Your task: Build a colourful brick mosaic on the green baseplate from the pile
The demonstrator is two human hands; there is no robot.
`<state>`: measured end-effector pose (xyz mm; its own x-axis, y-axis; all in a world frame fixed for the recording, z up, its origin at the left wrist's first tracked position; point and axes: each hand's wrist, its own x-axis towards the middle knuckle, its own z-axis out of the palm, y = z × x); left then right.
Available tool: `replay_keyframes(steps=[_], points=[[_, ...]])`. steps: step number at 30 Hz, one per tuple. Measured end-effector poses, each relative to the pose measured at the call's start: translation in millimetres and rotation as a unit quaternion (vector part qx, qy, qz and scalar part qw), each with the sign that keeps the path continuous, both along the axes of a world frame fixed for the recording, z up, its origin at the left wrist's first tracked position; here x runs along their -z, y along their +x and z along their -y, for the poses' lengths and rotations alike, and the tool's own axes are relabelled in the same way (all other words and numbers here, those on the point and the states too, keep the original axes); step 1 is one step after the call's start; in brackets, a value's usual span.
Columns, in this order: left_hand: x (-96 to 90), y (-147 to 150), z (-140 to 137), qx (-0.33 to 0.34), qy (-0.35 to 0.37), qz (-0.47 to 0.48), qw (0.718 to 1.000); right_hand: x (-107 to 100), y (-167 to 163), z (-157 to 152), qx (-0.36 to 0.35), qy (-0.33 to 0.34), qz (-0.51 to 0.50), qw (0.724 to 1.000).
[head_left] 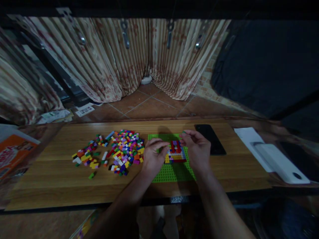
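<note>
My left hand (155, 154) is over the left side of a lime-green studded baseplate (164, 176), its thumb and forefinger pinched together; whatever is between them is too small to make out. Opposite it, my right hand (198, 147) hovers above the plate's right side with fingers closed. A small dark green brick (183, 132) shows at its fingertips. Between both hands, a low build of toy bricks (176, 156) is set on the plate, with red, white, yellow and blue pieces. My fingers hide part of it.
Left of the plate lies a loose heap of mixed bricks (128, 146), with a lone green brick (91, 175) nearer the front. A black tablet-like slab (211, 139) rests right of the plate on the wooden table (62, 189). A white device (281, 162) is farther right.
</note>
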<state>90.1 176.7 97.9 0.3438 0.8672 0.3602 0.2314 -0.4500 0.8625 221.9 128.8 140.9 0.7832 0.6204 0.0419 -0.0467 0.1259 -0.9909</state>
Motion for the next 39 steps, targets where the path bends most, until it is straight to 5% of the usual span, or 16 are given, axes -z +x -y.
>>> replay_keyframes(steps=[7,39], points=[[14.6,10,-3,-0.018,-0.041,0.008,0.999,0,4,1,-0.002,0.008,-0.041,0.999],[13.4,12,-7,-0.038,-0.066,-0.022,0.997,1,4,3,-0.015,-0.009,-0.068,0.997]])
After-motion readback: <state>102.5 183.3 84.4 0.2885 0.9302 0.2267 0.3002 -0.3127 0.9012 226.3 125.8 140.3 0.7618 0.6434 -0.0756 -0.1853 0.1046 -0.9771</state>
